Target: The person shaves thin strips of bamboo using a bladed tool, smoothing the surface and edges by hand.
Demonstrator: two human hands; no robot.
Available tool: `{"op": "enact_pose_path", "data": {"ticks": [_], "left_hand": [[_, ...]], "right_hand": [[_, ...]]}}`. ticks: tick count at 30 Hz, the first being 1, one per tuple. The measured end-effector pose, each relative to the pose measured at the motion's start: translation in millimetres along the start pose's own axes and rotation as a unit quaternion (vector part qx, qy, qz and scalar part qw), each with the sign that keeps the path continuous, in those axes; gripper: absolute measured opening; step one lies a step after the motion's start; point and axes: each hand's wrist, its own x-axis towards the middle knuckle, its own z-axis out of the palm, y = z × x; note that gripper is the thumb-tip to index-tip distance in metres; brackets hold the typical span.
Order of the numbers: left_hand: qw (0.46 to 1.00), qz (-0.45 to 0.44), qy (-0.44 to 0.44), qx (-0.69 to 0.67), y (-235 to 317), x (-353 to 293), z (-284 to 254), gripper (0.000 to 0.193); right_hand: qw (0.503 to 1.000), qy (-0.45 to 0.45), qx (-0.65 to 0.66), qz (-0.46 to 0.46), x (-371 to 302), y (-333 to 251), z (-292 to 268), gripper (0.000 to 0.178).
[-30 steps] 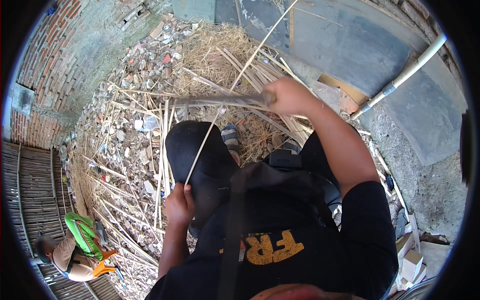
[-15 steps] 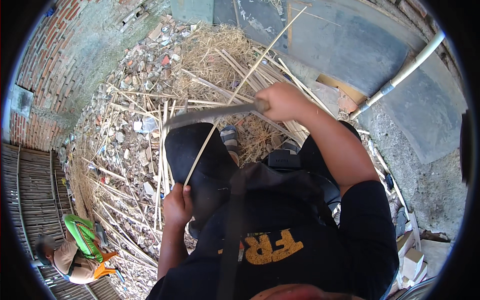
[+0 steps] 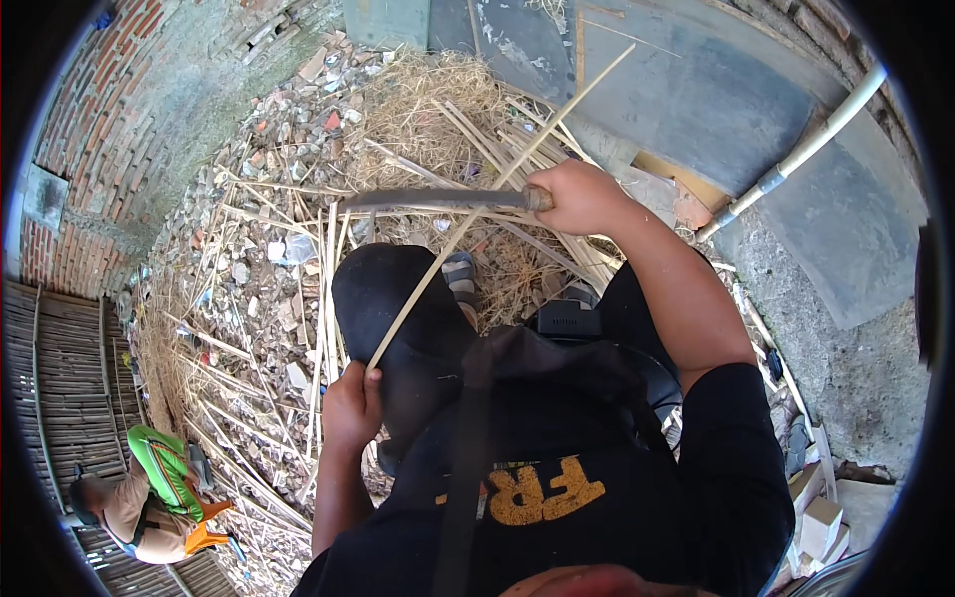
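A pale strip (image 3: 497, 186) slants up and away from the left hand (image 3: 350, 408) — thumb and fingers pinching its end; I see a dark blade (image 3: 433, 200) crossing it, leftward of the right hand (image 3: 577, 197) — fingers curled round the handle (image 3: 539, 198).

Right of the left grip (image 3: 350, 406), a black short-sleeved shirt (image 3: 637, 512) bears cracked yellow-orange lettering (image 3: 572, 490); above that grip, black trousers (image 3: 383, 284); below-left of the right grip (image 3: 577, 196), a grey-banded sandal (image 3: 460, 274).

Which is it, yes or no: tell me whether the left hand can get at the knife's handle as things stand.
Probably not: the left hand holds a pale strip, and the right hand is wrapped around the knife's handle, leaving only the end by the blade showing.
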Motion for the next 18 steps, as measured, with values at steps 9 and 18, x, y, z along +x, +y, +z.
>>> {"op": "enact_pose_path", "data": {"ticks": [9, 18], "left_hand": [[0.999, 0.004, 0.001, -0.039, -2.2, 0.0, 0.0, 0.037], [0.999, -0.003, -0.008, -0.052, -3.2, -0.1, -1.2, 0.037]], "right_hand": [[1.0, 0.02, 0.015, 0.019, 4.7, 24.3, -11.4, 0.023], [1.0, 0.017, 0.005, -0.01, -1.8, 12.6, -11.5, 0.023]]}}
